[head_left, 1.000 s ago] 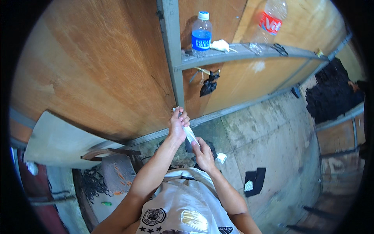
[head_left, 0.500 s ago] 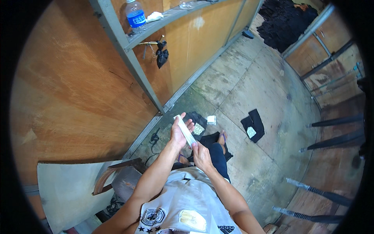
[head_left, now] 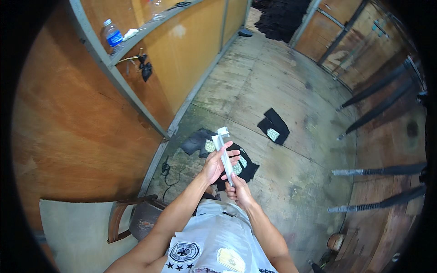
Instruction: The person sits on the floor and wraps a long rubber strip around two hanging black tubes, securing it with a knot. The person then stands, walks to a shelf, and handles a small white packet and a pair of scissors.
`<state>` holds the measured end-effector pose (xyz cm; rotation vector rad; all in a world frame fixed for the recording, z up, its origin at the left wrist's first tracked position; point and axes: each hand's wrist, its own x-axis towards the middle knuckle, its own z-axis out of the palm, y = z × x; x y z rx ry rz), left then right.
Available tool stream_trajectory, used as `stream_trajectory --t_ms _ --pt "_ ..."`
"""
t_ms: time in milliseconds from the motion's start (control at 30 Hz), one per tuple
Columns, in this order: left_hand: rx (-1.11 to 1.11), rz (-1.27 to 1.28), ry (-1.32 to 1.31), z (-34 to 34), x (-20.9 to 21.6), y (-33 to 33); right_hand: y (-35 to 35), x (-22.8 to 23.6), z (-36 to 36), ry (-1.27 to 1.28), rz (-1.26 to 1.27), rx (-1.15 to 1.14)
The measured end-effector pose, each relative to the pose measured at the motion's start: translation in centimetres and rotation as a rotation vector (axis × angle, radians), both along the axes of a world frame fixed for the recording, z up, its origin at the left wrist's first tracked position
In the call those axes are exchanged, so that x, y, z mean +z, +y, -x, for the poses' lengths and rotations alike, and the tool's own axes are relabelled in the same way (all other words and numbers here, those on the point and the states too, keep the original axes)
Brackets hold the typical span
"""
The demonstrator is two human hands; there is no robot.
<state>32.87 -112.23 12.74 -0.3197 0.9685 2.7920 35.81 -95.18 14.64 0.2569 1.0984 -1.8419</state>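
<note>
In front of my waist is a long, narrow white strip (head_left: 222,152), which looks folded flat; its material is unclear. My left hand (head_left: 215,166) is palm up, fingers stretched out and apart, with the strip lying across it. The strip's lower end is pinched by my right hand (head_left: 239,191), its fingers curled in. Beneath, on the floor, black cloth (head_left: 248,172) carries pale patterned pieces (head_left: 240,163), partly hidden by my hands. Dark grey cloth (head_left: 193,142) lies left of it with another pale patterned piece (head_left: 210,145).
Folded black cloth (head_left: 276,123) with a pale patterned piece lies further off. A water bottle (head_left: 113,35) stands on the wall ledge at left. A chair (head_left: 123,223) is at my lower left. Black-sleeved rods (head_left: 373,172) project at right; a dark heap (head_left: 284,20) lies far back.
My view has shifted, so the room sits further left in it. Both hands still have the white strip, now tilted more upright. More cloth shows beneath my hands.
</note>
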Motion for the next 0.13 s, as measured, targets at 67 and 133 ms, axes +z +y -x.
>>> stream_trajectory --t_ms 67,133 --pt "-0.036 0.074 -0.055 -1.8 0.1 4.0 3.8 0.5 -3.1 0.134 -0.088 -0.086" --pt "-0.085 0.148 -0.055 -3.6 -0.2 7.9 7.4 0.7 -6.5 0.19 -0.142 -0.153"
